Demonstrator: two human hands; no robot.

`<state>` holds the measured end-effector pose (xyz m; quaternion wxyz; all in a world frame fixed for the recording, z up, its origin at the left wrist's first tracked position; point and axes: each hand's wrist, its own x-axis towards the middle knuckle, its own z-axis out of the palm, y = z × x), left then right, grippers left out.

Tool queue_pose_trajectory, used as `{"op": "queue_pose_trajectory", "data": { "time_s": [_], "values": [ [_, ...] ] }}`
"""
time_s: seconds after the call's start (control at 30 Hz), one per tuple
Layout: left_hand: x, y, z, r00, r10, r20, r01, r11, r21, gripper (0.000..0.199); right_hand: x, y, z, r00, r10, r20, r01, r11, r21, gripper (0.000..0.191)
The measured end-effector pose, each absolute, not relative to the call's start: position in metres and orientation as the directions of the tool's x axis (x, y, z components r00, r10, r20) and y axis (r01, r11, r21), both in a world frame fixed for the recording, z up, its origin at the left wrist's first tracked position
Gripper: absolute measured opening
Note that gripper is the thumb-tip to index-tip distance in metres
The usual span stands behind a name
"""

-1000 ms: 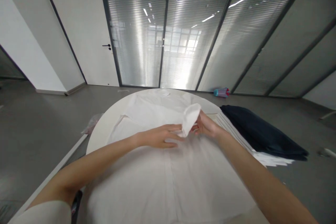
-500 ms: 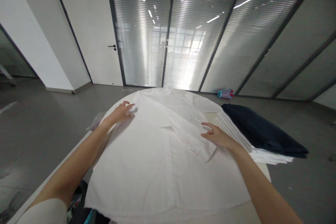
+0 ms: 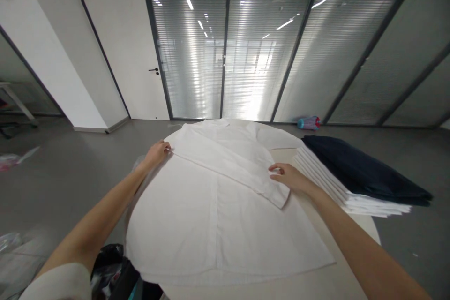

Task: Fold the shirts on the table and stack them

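Observation:
A white shirt (image 3: 176,225) lies spread over a round table (image 3: 351,248), collar at the far side. One sleeve (image 3: 228,166) runs diagonally across its front, from the far left down to the cuff at the right. At the shirt's left edge, by the fold of that sleeve, my left hand (image 3: 160,152) pinches the cloth between thumb and fingers. My right hand (image 3: 288,177) is at the sleeve's right side near the cuff, its fingers bent and a gap between them and the thumb. The other sleeve (image 3: 281,139) stretches out to the far right.
On the table's right side, a stack of folded white cloth (image 3: 316,173) carries dark navy folded cloth (image 3: 362,168). A black bag (image 3: 114,267) sits below the table at the near left. A blue-and-red bundle (image 3: 308,123) lies on the floor by the glass wall.
My left hand has closed on the shirt's edge and moved slightly left and down. The diagonal sleeve and the body now lie straighter and smoother. My right hand has barely moved.

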<state>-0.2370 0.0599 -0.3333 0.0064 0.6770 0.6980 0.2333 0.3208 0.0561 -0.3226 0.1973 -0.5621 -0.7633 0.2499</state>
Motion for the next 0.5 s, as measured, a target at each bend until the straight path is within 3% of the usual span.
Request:
{"op": "queue_pose_trajectory", "data": {
  "time_s": [0.13,0.23,0.5],
  "values": [
    [-0.239,0.075,-0.320,-0.123,0.962,0.243,0.938,0.032,0.345,0.005,0.317,0.049,-0.320,-0.262,0.964,0.048,0.817,0.248,-0.520,0.031],
    [-0.231,0.106,-0.304,-0.157,0.954,0.255,0.924,0.051,0.380,0.007,0.315,0.045,-0.318,-0.260,0.965,0.028,0.826,0.237,-0.511,0.033],
    [-0.183,0.190,-0.312,-0.053,0.955,0.293,0.839,-0.116,0.531,0.014,0.312,0.044,-0.324,-0.286,0.957,0.048,0.815,0.269,-0.514,0.036]
  ]
}}
